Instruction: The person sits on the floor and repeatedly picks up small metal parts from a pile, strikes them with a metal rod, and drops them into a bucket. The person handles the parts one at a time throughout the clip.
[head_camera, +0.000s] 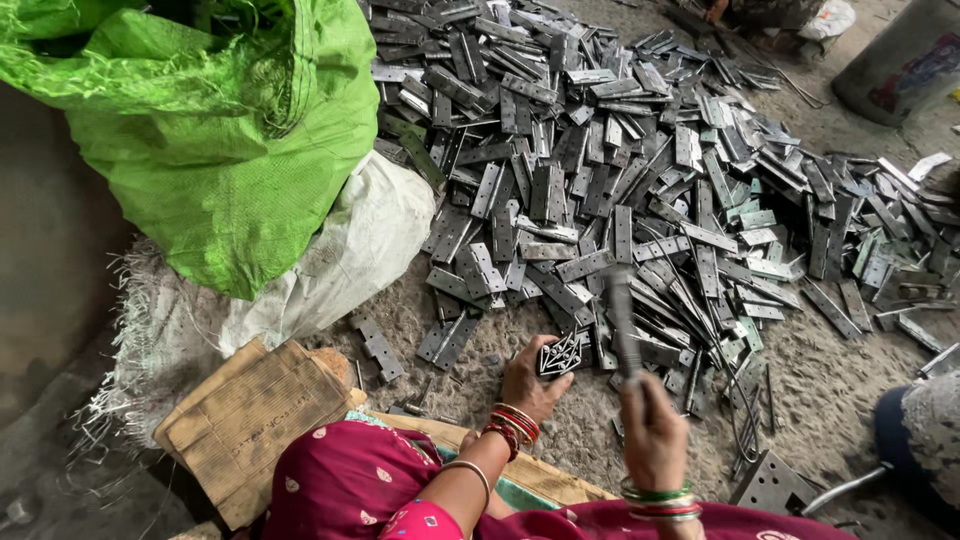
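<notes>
A: What takes the most space?

B: The big heap of flat grey metal hinges (620, 170) on the dusty ground, then the bright green woven plastic sack (215, 130) leaning over a white sack (350, 260).

A: And the hands?

B: The left hand (527, 383) pinches a small dark patterned metal piece (560, 354) near the ground, probably to keep it steady. The right hand (652, 432) is closed around a blurred grey hammer (622, 325), raised above it.

A: Something in the way?

B: Loose hinges lie just beside the piece.
</notes>
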